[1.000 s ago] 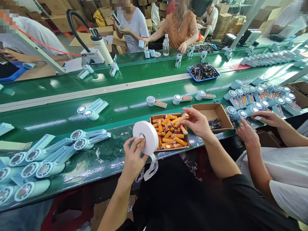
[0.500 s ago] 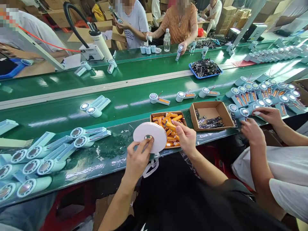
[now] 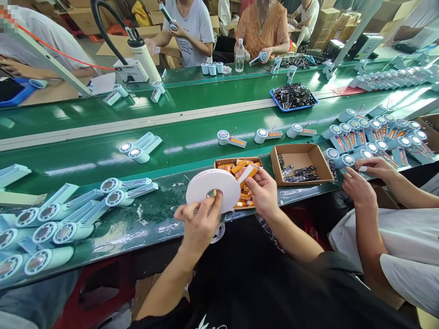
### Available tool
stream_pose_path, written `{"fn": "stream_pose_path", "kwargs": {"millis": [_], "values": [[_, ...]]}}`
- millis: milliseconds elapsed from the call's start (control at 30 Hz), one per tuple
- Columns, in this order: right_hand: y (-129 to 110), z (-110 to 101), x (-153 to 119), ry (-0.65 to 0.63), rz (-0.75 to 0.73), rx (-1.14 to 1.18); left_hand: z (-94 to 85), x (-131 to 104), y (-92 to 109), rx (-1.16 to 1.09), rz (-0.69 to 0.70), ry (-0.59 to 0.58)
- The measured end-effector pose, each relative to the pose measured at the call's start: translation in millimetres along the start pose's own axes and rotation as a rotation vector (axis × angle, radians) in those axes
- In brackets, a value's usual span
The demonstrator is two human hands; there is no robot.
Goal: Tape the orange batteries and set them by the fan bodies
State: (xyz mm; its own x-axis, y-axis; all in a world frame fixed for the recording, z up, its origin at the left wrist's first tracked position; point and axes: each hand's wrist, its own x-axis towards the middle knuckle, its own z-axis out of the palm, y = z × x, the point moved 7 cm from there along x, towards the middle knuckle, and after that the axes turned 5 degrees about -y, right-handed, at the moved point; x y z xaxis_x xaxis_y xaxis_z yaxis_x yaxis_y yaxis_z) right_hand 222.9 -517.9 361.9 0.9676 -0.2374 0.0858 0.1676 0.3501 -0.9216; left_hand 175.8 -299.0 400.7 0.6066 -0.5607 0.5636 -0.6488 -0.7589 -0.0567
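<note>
Cell at tape roll's right edge, both hands loaded

Left hand (image 3: pixel 200 219) pinches the white tape roll (image 3: pixel 200 185) at its core hole, broad face toward the camera. Right hand (image 3: pixel 265 189) has thumb and fingers closed on one orange cell (image 3: pixel 253 172). The cell sits just right of the roll's rim, above the cell carton; right hand is the nearer one to it.

Key relation: cell's long axis slants from lower left by the roll to upper right, away from the person. A white strip (image 3: pixel 244 173) lies along it, lower end at the roll's rim. Can't tell if strip and roll are joined.

Containers:
- Cell carton (image 3: pixel 219 161): loose orange cells, partly hidden behind roll and right hand.
- Cardboard box (image 3: pixel 302 153), just right of the carton: a few black boards (image 3: pixel 305 171) on its floor.
- Blue tray (image 3: pixel 295 109), farther across the line: heaped with black parts (image 3: pixel 293 95).

Co-worker's hands (image 3: pixel 358 187) work right of the box, beside the pale-blue housings (image 3: pixel 346 160).
</note>
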Motion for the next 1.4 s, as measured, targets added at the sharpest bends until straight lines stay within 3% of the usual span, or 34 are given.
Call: {"fn": "stream_pose_path", "kwargs": {"millis": [100,167,233,300,367,433,533,600,667,733,800,900,1000,1100,1167,1233,1300,1400], "values": [[-28,-32,22,0.145,-0.152,0.102,13.4,-4,17,-0.136,0.032,-0.128],[-62,-64,42,0.275,-0.387,0.121,24.9,3,19,-0.215,0.049,-0.266],[-77,-79,62,0.282,-0.422,0.126,37.7,18,7,-0.310,0.047,-0.404],[-76,-78,68,0.196,-0.350,0.125,50.1,31,-16,-0.473,0.077,-0.507],[-71,-74,55,0.132,-0.320,0.118,61.7,42,-55,-0.647,0.029,-0.529],[-66,-81,33,0.138,-0.339,0.101,78.5,47,-114,-0.667,-0.204,-0.504],[-51,-97,9,0.170,-0.274,0.056,101.7,53,-211,-0.446,-0.577,-0.452],[-43,-106,1,0.192,-0.216,0.030,112.1,62,-263,-0.255,-0.689,-0.449],[-44,-114,-5,0.211,-0.206,-0.002,121.3,74,-300,-0.079,-0.737,-0.499],[-52,-120,-10,0.223,-0.231,-0.045,131.6,84,-318,0.032,-0.717,-0.576],[-63,-122,-9,0.218,-0.246,-0.098,144.9,96,-313,0.013,-0.615,-0.617],[-76,-107,18,0.165,-0.274,-0.166,171.5,118,-273,-0.070,-0.378,-0.655],[-69,-60,84,0.008,-0.297,-0.231,202.2,143,-219,-0.192,-0.130,-0.718],[-32,1,159,-0.243,-0.213,-0.365,225.5,163,-183,-0.284,0.030,-0.782],[-2,31,195,-0.368,-0.150,-0.568,234.7,173,-174,-0.314,0.064,-0.803],[25,49,214,-0.477,-0.107,-0.893,239.6,179,-173,-0.340,0.061,-0.816],[45,55,220,-0.549,-0.087,-1.172,241.1,182,-176,-0.371,0.035,-0.821],[58,55,219,-0.597,-0.071,-1.347,240.0,185,-181,-0.401,-0.046,-0.797]]}}
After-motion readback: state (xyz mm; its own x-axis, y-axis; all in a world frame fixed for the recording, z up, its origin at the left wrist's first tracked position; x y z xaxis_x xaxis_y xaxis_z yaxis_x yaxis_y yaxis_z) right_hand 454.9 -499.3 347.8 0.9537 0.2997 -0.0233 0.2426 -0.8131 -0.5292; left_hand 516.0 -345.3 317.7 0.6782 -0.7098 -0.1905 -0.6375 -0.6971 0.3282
